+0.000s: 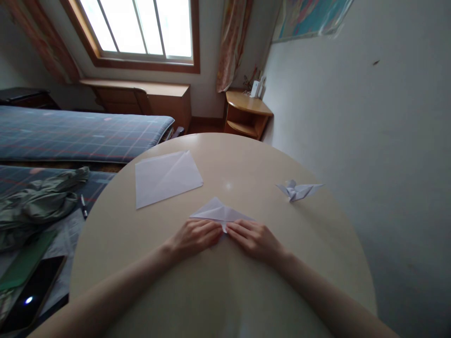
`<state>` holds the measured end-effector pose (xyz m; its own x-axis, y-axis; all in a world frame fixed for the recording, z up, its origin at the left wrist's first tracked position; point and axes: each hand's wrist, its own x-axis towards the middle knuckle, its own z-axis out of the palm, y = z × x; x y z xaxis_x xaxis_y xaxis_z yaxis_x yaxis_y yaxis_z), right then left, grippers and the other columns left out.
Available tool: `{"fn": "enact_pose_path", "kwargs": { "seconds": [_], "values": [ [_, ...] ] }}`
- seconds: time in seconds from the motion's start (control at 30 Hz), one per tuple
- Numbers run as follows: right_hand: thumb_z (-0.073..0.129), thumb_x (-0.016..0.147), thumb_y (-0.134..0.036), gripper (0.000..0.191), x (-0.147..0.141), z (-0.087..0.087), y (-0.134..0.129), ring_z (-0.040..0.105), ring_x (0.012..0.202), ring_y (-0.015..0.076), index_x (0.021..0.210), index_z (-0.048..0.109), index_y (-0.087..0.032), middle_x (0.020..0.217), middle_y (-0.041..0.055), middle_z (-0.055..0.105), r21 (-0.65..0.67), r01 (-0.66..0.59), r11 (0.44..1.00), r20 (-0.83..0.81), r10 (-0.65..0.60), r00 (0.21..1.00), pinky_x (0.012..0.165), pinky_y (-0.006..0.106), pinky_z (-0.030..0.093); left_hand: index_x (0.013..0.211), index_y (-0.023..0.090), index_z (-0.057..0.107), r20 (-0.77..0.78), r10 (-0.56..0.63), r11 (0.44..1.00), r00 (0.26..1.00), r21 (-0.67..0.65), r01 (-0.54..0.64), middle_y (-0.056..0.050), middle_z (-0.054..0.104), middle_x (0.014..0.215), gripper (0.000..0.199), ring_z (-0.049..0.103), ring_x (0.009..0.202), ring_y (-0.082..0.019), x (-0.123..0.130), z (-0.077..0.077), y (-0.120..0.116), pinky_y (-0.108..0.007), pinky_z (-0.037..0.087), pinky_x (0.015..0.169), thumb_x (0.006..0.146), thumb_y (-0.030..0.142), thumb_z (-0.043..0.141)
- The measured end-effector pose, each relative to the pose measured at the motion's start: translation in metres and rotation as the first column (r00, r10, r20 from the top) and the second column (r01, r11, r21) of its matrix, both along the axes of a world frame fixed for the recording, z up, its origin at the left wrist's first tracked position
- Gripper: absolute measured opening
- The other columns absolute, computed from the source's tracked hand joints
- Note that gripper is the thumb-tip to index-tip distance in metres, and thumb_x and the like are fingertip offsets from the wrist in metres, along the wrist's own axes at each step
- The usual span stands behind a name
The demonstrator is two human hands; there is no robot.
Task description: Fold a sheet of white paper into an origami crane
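The bare left hand (193,239) and bare right hand (255,241) lie together, fingertips almost touching, on the near end of a folded white paper kite (218,211) on a round cream tabletop (310,244); whether they pinch it, I cannot tell.

We are looking over a bedroom at home: a plaid bed (81,136) at left, a curtained window (136,30) and wooden nightstand (248,112) above.

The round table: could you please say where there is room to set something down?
Bare tabletop lies between the creased sheet and origami crane, and beside the right hand. It's crowded at the folded paper between the left hand and that hand.
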<state>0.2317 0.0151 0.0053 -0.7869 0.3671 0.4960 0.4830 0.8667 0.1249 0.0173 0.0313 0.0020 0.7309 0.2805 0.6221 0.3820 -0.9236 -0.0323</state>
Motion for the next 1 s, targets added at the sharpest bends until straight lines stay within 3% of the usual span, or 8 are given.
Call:
{"fn": "enact_pose_path", "kwargs": {
  "seconds": [0.13, 0.27, 0.5, 0.63, 0.83, 1.0],
  "values": [
    [0.041, 0.089, -0.012, 0.019, -0.002, -0.001, 0.001, 0.059, 0.080, 0.0180, 0.094, 0.060, -0.013, 0.089, 0.0074, 0.068, -0.152, 0.027, 0.988, -0.086, -0.040, 0.995, 0.067, 0.028, 0.050, 0.087, 0.015, 0.058, 0.038, 0.029, 0.997, 0.999, -0.068, -0.026, -0.003, 0.070, 0.082, 0.013, 0.066, 0.069, -0.012, 0.000, -0.002, 0.000, -0.021, 0.053, 0.065, 0.089, 0.018, 0.046],
    [0.044, 0.089, -0.017, 0.015, -0.007, -0.004, 0.001, 0.054, 0.078, 0.0171, 0.090, 0.058, -0.017, 0.086, 0.0059, 0.065, -0.332, 0.075, 0.940, -0.175, -0.140, 0.974, 0.071, 0.029, 0.048, 0.085, 0.016, 0.058, 0.040, 0.106, 0.979, 0.994, -0.177, -0.098, -0.001, 0.067, 0.079, 0.013, 0.062, 0.066, -0.011, 0.002, -0.004, -0.001, -0.019, 0.049, 0.057, 0.089, 0.020, 0.046],
    [0.049, 0.087, -0.017, 0.007, -0.010, -0.007, 0.002, 0.049, 0.083, 0.0196, 0.083, 0.055, -0.017, 0.087, 0.0083, 0.056, -0.522, 0.166, 0.837, -0.192, -0.305, 0.933, 0.076, 0.033, 0.047, 0.085, 0.017, 0.058, -0.035, 0.178, 0.904, 0.983, -0.389, -0.178, -0.008, 0.057, 0.098, 0.013, 0.051, 0.088, -0.018, 0.006, -0.004, 0.000, -0.032, 0.046, 0.078, 0.088, 0.022, 0.047],
    [0.048, 0.086, -0.014, 0.008, -0.009, -0.007, 0.004, 0.049, 0.084, 0.0193, 0.083, 0.053, -0.018, 0.086, 0.0066, 0.056, -0.577, 0.182, 0.796, -0.146, -0.320, 0.936, 0.076, 0.032, 0.046, 0.085, 0.017, 0.056, -0.097, 0.157, 0.840, 0.983, -0.510, -0.184, -0.005, 0.056, 0.093, 0.012, 0.048, 0.086, -0.017, 0.005, -0.003, 0.003, -0.030, 0.043, 0.079, 0.089, 0.026, 0.048],
    [0.050, 0.086, -0.014, 0.007, -0.010, -0.009, 0.003, 0.049, 0.083, 0.0195, 0.081, 0.053, -0.018, 0.084, 0.0060, 0.055, -0.601, 0.209, 0.771, -0.126, -0.350, 0.928, 0.076, 0.033, 0.046, 0.086, 0.022, 0.057, -0.203, 0.208, 0.873, 0.957, -0.403, -0.275, -0.003, 0.056, 0.093, 0.015, 0.047, 0.086, -0.019, 0.008, -0.004, -0.002, -0.034, 0.037, 0.078, 0.091, 0.029, 0.045],
    [0.053, 0.083, -0.013, 0.004, -0.011, -0.006, 0.001, 0.049, 0.086, 0.0192, 0.080, 0.053, -0.016, 0.089, 0.0070, 0.050, -0.643, 0.218, 0.734, -0.150, -0.400, 0.904, 0.080, 0.034, 0.046, 0.085, 0.017, 0.054, -0.256, 0.262, 0.828, 0.931, -0.436, -0.352, -0.004, 0.055, 0.085, 0.017, 0.049, 0.081, -0.018, 0.014, -0.011, -0.001, -0.032, 0.039, 0.076, 0.092, 0.025, 0.041]
  ]
}}
